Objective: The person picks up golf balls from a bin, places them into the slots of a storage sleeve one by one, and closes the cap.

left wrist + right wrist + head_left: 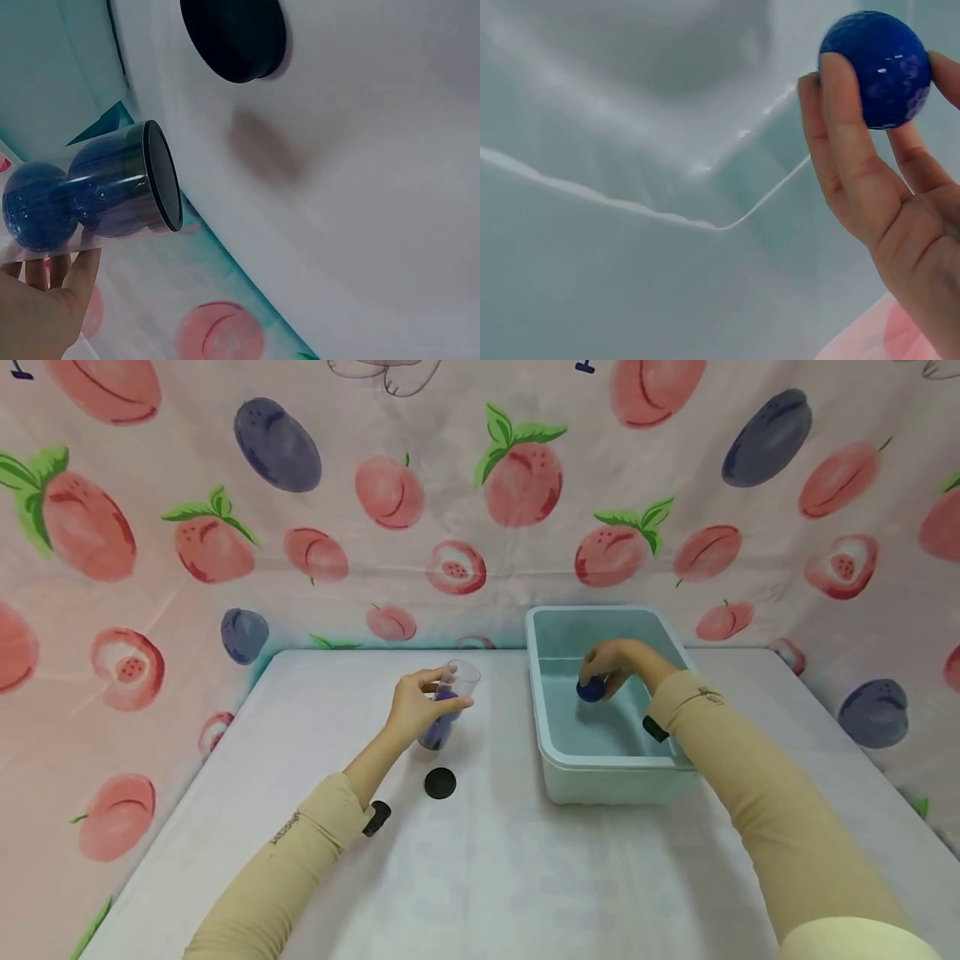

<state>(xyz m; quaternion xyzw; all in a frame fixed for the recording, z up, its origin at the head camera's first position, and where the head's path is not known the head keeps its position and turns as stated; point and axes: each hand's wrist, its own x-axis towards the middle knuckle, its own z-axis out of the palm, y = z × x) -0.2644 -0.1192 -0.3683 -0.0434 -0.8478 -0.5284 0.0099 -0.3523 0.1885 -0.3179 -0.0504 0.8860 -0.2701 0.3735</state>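
The left hand (414, 706) holds a clear tube (448, 704) upright on the counter (480, 852), fingers and thumb curled round its upper half. In the head view the hand covers much of the tube, so only a dark blue mass shows through the wall. The left wrist view is plainer: two blue balls (71, 193) sit stacked inside against a dark base (163, 176), though the tube's open end is cut off by the frame and only the fingertips (45, 274) show there.

The right hand (618, 662) reaches down into a pale teal bin (600, 758) and holds a blue ball (591, 689) in a fingertip grip. The right wrist view shows that ball (877, 67) pinched between thumb and fingers, dimpled like a golf ball, held clear of the bin's floor. The bin's near wall hides part of the wrist, and whether anything else lies in the bin under the hand cannot be told.

A black cap (440, 783) lies flat on the counter just in front of the tube, apart from it. It shows again at the top edge of the left wrist view (234, 37), partly cropped. A small dark device sits at each wrist, too small to make out.

The counter is covered in a plain white cloth. The bin stands to the right of the tube, near its back edge. A pink cloth (150, 552) printed with peaches and plums hangs behind and along both sides.
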